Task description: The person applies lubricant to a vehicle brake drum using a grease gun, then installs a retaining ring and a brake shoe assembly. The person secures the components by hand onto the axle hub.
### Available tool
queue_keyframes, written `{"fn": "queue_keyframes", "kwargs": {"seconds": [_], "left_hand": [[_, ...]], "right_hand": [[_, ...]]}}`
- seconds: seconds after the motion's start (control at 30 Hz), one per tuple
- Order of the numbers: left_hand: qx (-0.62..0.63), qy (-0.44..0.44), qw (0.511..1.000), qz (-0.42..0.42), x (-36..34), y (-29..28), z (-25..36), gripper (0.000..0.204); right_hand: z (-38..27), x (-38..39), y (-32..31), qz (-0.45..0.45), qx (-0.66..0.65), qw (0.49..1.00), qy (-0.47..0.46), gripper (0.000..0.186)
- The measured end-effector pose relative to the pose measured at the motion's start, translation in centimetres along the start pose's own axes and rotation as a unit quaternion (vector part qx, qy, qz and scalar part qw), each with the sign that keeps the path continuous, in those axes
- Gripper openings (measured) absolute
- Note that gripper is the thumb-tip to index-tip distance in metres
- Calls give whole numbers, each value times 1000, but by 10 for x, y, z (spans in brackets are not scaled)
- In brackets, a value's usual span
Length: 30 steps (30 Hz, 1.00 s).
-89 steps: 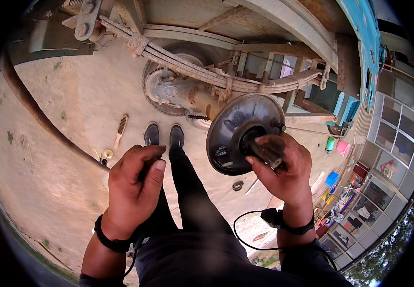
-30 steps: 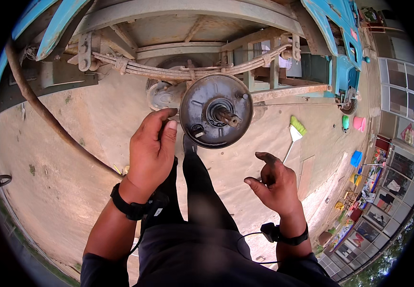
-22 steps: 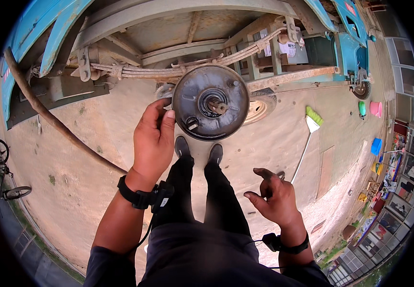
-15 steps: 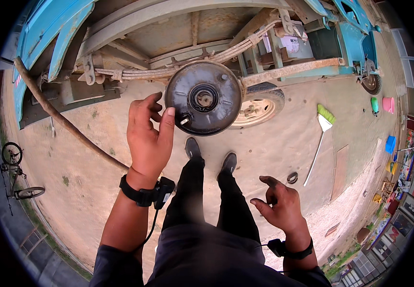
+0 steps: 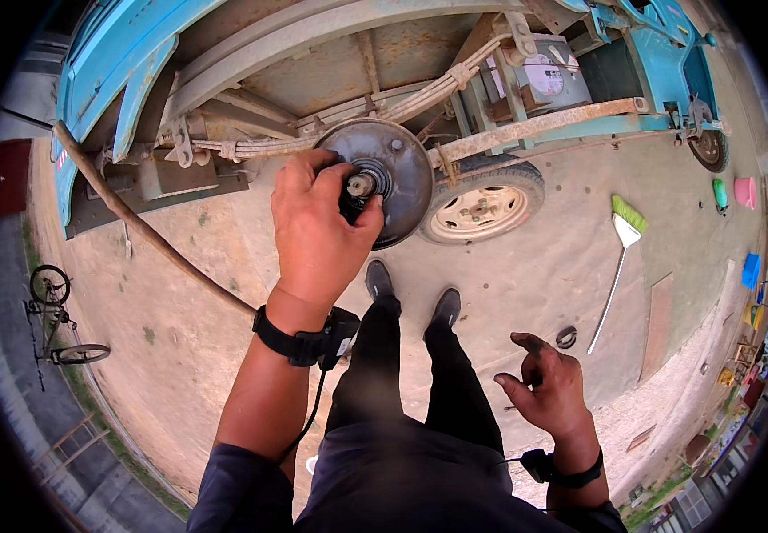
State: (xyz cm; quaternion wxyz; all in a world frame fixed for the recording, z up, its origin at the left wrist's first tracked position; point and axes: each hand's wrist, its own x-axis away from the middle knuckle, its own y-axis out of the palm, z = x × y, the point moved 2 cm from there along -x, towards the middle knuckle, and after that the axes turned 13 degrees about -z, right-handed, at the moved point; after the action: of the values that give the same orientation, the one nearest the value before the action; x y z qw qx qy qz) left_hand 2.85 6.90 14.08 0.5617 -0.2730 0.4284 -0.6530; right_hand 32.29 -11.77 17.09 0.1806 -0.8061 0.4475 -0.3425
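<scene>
My left hand point(image 5: 313, 209) is on the middle of a dark, round metal backing plate point(image 5: 406, 209), its thumb and fingers curled around the black ring at the base of the protruding splined shaft point(image 5: 362, 185). Part of the plate's left side is hidden behind that hand. The plate sits below a rusty leaf spring point(image 5: 441, 84) under the raised blue vehicle body point(image 5: 99, 67). Down at the lower right, my right hand point(image 5: 544, 386) hangs empty, thumb and index finger apart and the other fingers loosely bent, with dark grime on the fingertips. Both wrists wear black straps with small devices.
A loose-looking wheel point(image 5: 481, 213) lies behind the plate. A long wooden pole point(image 5: 135, 218) slants at left, near a bicycle point(image 5: 82, 354). Rightward are a broom point(image 5: 625, 226), a small dark ring point(image 5: 566, 338), a pink bucket point(image 5: 744, 193) and a blue bin point(image 5: 751, 269).
My right hand has left the shaft and dropped to the lower right. My left hand has risen onto the plate's centre and curled there. The view has shifted, showing more of the wheel.
</scene>
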Motion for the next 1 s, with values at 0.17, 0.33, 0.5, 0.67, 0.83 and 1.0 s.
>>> {"fn": "queue_keyframes", "kwargs": {"seconds": [0.17, 0.33, 0.5, 0.67, 0.83, 1.0], "left_hand": [[6, 4, 1000, 0, -4, 2, -3, 36], [6, 11, 1000, -11, -3, 0, -2, 37], [5, 9, 1000, -8, -2, 1, -3, 38], [24, 2, 1000, -12, 4, -14, 1, 45], [19, -22, 999, -43, 38, -42, 5, 43], [80, -99, 982, -139, 96, -47, 18, 35]], "right_hand": [[1, -5, -5, -3, 4, 1000, -2, 54], [1, -10, -9, -6, 1, 1000, 1, 52], [-4, -12, -13, 1, -16, 1000, -2, 49], [-3, -5, -19, 13, -16, 1000, 7, 50], [17, 14, -26, -26, -15, 997, 71, 58], [70, 51, -8, -60, 5, 989, 135, 58]]}}
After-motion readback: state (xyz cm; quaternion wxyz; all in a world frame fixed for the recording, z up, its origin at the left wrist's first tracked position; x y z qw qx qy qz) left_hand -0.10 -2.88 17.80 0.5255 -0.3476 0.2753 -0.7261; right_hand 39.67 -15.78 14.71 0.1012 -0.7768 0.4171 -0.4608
